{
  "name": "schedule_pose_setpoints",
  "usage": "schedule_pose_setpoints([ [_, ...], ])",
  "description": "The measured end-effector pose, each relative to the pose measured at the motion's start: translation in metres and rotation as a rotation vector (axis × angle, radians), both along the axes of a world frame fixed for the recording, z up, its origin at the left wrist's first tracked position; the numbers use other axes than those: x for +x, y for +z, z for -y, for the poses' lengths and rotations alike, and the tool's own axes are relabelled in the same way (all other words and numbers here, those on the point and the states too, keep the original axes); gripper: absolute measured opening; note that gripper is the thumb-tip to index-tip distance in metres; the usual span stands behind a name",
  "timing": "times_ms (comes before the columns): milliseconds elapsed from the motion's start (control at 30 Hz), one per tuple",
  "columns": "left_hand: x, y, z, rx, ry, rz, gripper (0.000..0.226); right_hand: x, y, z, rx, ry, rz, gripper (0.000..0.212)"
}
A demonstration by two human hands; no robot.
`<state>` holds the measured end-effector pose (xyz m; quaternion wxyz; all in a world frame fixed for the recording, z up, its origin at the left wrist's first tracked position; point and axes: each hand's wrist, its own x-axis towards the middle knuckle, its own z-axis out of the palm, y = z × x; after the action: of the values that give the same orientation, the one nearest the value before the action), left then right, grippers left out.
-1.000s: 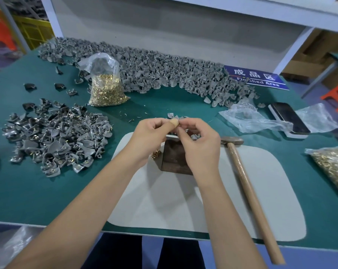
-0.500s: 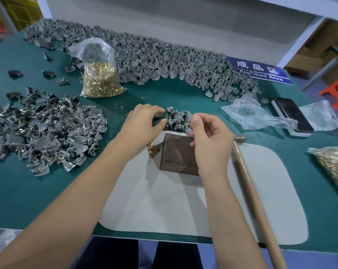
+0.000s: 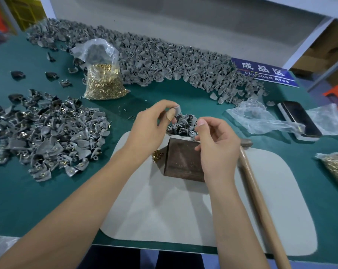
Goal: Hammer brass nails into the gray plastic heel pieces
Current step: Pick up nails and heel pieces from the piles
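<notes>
We see the left hand (image 3: 148, 129) raised just above the green table top (image 3: 28, 200), its thumb and curled fingers pinching one small gray plastic heel piece (image 3: 177, 110) at the fingertips; the piece stands clear above the thumb tip. The right hand (image 3: 216, 150) hovers over the far right corner of the dark brown square metal block (image 3: 181, 162), fingers curled inward with thumb tip close to the forefinger; we cannot tell whether anything is held between them. Between the two hands, just behind the block, lies a small heap of loose gray heel pieces (image 3: 183, 125).

A little cluster of loose brass nails (image 3: 157, 155) sits touching the block's left edge, below the left wrist. Block and nails rest on a pale gray rounded mat (image 3: 183, 220). The wooden-handled hammer (image 3: 261, 206) lies on the mat's right side, head near the right hand, untouched.

To the left, a pile of gray heel pieces with brass nails in them (image 3: 48, 134). Along the far edge, a long bank of plain gray heel pieces (image 3: 164, 57). A clear plastic bag of brass nails (image 3: 103, 78) stands before it.
</notes>
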<state>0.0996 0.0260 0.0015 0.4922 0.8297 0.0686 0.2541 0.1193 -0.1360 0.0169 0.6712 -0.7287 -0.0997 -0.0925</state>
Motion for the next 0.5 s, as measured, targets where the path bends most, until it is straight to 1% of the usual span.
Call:
schedule_pose_setpoints([
  [33, -0.003, 0.002, 0.004, -0.084, -0.02, 0.029, 0.013, 0.0, 0.0, 0.0, 0.005, 0.003, -0.001, 0.008],
  [67, -0.005, 0.003, 0.008, -0.114, -0.03, 0.054, 0.012, -0.001, 0.0, 0.0, 0.012, 0.004, -0.004, 0.007],
  [167, -0.008, 0.006, 0.018, -0.132, -0.046, 0.105, 0.02, 0.0, 0.001, 0.001, 0.021, 0.005, -0.003, 0.006],
  [267, -0.009, 0.007, 0.022, -0.129, -0.051, 0.11, 0.011, 0.0, 0.001, 0.002, 0.039, 0.019, 0.0, 0.006],
  [333, -0.009, 0.007, 0.022, -0.171, -0.092, 0.085, 0.019, 0.001, 0.001, 0.003, 0.056, 0.035, -0.009, 0.009],
  [400, -0.008, 0.007, 0.021, -0.251, -0.158, 0.074, 0.029, 0.002, 0.001, 0.002, 0.069, 0.045, -0.013, 0.012],
  [500, -0.008, 0.008, 0.022, -0.421, -0.23, 0.063, 0.029, 0.002, 0.001, 0.002, 0.074, 0.053, -0.015, 0.014],
])
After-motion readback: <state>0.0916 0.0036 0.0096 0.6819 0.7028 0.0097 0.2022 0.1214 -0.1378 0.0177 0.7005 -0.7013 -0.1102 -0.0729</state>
